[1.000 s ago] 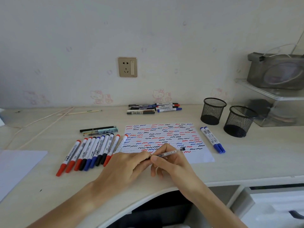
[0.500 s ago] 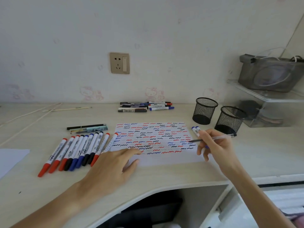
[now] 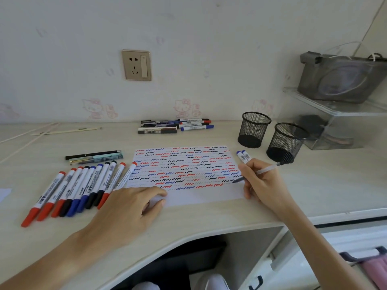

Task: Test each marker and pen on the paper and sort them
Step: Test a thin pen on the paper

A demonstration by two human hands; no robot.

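A white paper (image 3: 201, 195) covered with red, blue and black squiggles lies in the middle of the desk. My right hand (image 3: 263, 183) grips a thin clear pen (image 3: 266, 170), its tip touching the paper's right edge. My left hand (image 3: 129, 212) rests on the paper's near-left corner, fingers loosely bent, holding nothing. A row of several red, blue and black markers (image 3: 79, 189) lies left of the paper. Two blue markers (image 3: 244, 156) lie right of it, partly hidden by my right hand.
Two black mesh pen cups (image 3: 253, 129) (image 3: 285, 142) stand at the back right. More markers (image 3: 178, 125) lie by the wall, and two pens (image 3: 94, 156) behind the marker row. A clear shelf (image 3: 339, 107) with a grey basket (image 3: 343, 76) sits far right.
My hands parted from holding the pen together. The right hand carried the pen to the paper's right edge and lowered its tip there; the left hand settled on the near-left corner.
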